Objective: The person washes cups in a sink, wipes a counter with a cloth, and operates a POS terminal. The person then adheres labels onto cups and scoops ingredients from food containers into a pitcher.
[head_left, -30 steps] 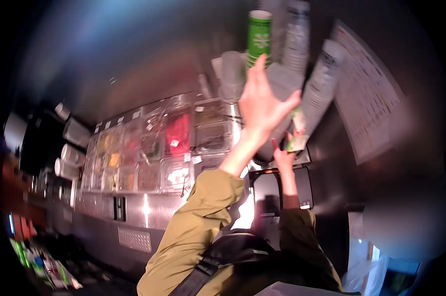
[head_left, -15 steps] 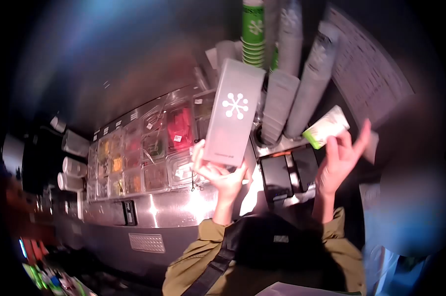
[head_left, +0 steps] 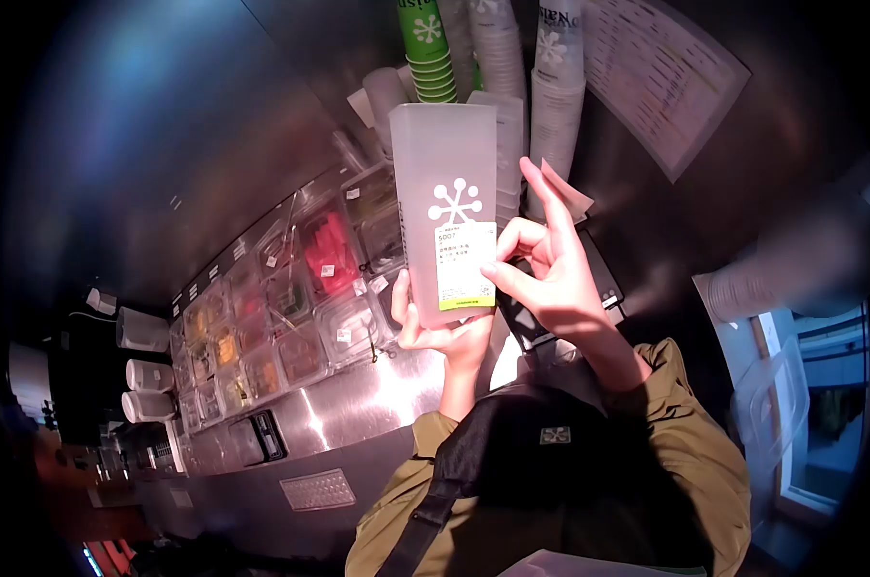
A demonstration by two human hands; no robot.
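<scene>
Stainless steel, lit to a bright glare near the person, forms the counter beneath a tall frosted plastic cup (head_left: 445, 154), which is held up in front of the body, above the counter's near edge. The cup is boxy, with a white branching logo, and a printed label (head_left: 466, 269) with a lime-green lower band lies on its face just below that logo. The left hand (head_left: 445, 337) grips the cup's lower end, its fingers curled around the side. The right hand (head_left: 550, 279) has its thumb tip against the label's right edge; the index finger points up, apart from the other fingers, which are bent. A small pale paper piece (head_left: 567, 192) shows beside that index finger; whether the hand holds it is unclear.

Just behind the cup are a green cup stack (head_left: 425, 48), nested frosted cups (head_left: 507, 144) and a tall stack of translucent cups (head_left: 555, 115). A printed sheet (head_left: 666, 77) lies farther right. Left of the cup, clear ingredient containers (head_left: 329, 250) sit in rows, one with bright pink contents. White canisters (head_left: 149, 375) sit beyond their far left end. Olive sleeves (head_left: 695, 433) and a black apron (head_left: 550, 481) fill the near side.
</scene>
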